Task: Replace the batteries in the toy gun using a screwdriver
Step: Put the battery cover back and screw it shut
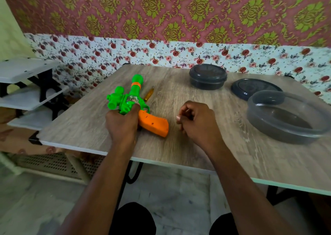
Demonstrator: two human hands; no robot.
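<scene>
- Table (pixel 179 145): wood-grain top, fills the middle of the frame and carries everything below.
- Open tub (pixel 279 136): right of frame, looks empty. Judged to be staged as a tray for loose parts.
- Lid (pixel 250 87): lies flat behind the tub, upper right, set aside so the tub stays open.
- Shut tub (pixel 207 78): upper centre, lid on, contents not visible.
- Gun (pixel 133 91): left of centre, on its side on the table, barrel toward the top of the frame, orange handle (pixel 154 125) toward the lower right. Side-down probably puts the handle's screw holes face up.
- Left grip (pixel 121 123): closed around the gun where body meets handle. Judged a steadying hold so that the toy does not turn.
- Right grip (pixel 197 121): centre frame, just right of the handle, fingers curled, nothing seen inside. A small part could be hidden there, cannot tell.
- Screwdriver (pixel 149 95): amber, on the table just right of the barrel, untouched and within reach.
</scene>
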